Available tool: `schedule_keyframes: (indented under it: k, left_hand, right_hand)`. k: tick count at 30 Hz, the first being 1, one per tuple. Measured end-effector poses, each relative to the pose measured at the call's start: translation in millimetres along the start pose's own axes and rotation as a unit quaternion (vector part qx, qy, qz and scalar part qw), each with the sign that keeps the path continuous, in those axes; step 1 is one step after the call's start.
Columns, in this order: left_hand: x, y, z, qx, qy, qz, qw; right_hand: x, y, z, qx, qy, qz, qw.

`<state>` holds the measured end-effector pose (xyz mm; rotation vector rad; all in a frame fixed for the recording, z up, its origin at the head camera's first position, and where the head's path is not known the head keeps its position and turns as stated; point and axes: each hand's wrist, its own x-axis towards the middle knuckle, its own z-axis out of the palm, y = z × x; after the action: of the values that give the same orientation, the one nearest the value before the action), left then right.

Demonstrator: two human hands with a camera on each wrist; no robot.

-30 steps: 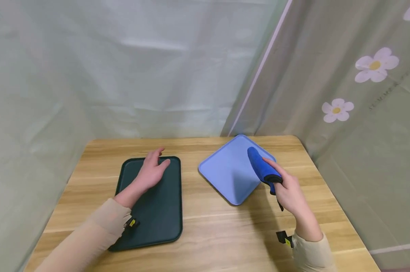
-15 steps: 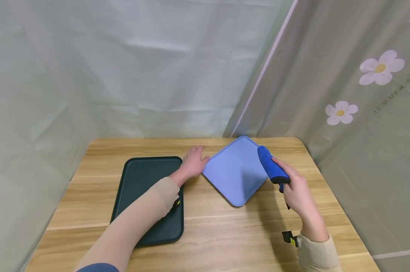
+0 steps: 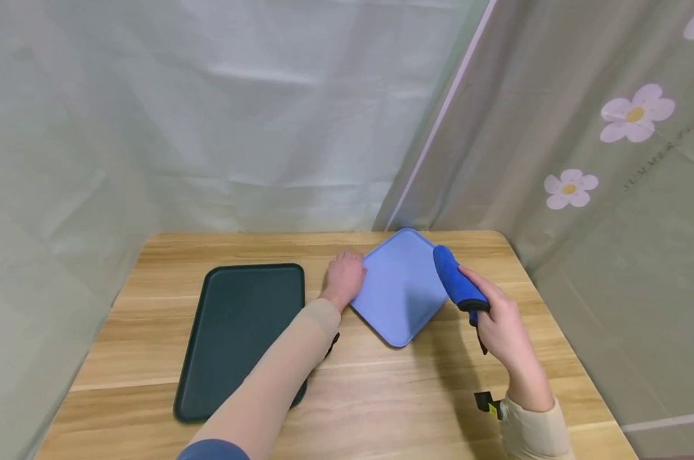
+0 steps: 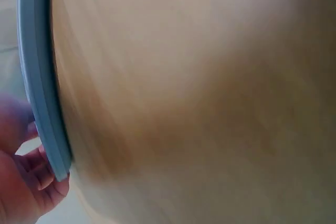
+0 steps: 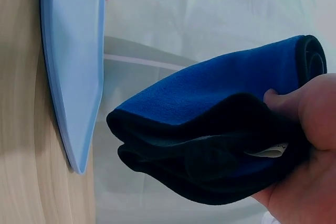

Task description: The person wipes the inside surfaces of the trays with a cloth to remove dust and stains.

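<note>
My left hand is at the left corner of a light blue tray, which lies turned cornerwise on the table. The left wrist view has the thumb and fingers on opposite sides of the tray's rim, pinching it. Over the tray's right side, my right hand holds up a folded blue fabric piece with black edging. The right wrist view shows its layered folds, a small white tag and the thumb pressed on the blue cloth. Fingers under the fabric are mostly hidden.
To the left lies a dark green tray, partly covered by my left forearm. Both trays are on a wooden table. A pale curtain hangs behind the table's far edge, and a flowered curtain along the right.
My left hand has gone right, from above the dark green tray to the light blue tray's corner, and grips it. The right hand with the fabric piece has shifted slightly right.
</note>
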<state>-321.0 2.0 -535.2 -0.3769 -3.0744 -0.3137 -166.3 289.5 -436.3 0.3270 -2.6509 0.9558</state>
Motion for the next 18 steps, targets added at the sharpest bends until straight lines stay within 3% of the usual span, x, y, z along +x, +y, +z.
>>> schedule_keyframes:
  k: [9,18]
  left_hand:
    - [5.3,-10.3,3.2,-0.049,-0.052,0.006,0.9974]
    - [4.1,-9.8,-6.9,-0.105,-0.106,0.022,0.9885]
  right_hand:
    - [0.4,-1,-1,0.002,-0.004,0.004,1.0000]
    - [-0.4,-3,-2,0.004,0.003,0.014,0.9999]
